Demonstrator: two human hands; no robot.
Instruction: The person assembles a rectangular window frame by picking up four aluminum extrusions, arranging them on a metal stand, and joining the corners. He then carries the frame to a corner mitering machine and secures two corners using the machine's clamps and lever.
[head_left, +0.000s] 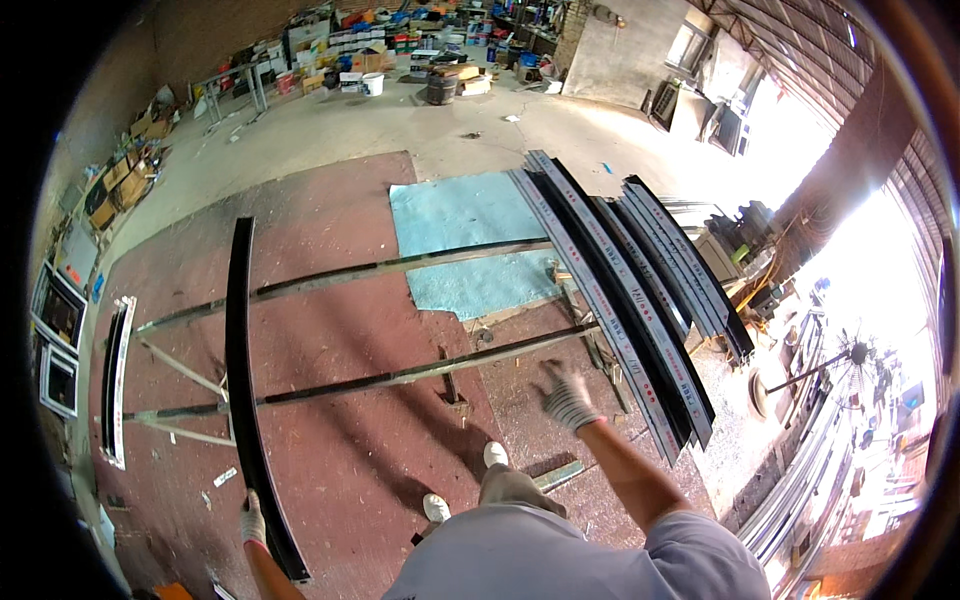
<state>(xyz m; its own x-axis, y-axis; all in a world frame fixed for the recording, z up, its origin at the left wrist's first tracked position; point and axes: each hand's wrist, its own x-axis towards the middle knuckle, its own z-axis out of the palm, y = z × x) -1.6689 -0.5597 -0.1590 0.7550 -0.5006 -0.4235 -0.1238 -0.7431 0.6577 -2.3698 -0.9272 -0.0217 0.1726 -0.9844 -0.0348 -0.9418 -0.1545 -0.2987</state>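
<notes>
A long black metal profile [240,350] lies across two narrow rails, the far rail [370,269] and the near rail [400,378], on my left. My left hand [252,520], in a pale knit glove, is closed on the left edge of this profile close to its near end; the fingertips are partly hidden. My right hand [568,400], in a striped glove and slightly blurred, hangs in the air with its fingers apart and nothing in them. Just right of it, several black and silver profiles [622,300] with printed film rest side by side on the rails' right end.
A shorter white-edged profile [118,385] lies at the rails' left end. Light-blue sheet [465,215] covers part of the reddish floor mat [330,215]. A pedestal fan [857,353] and long metal bars [800,500] stand at right. Buckets and boxes [372,84] crowd the back.
</notes>
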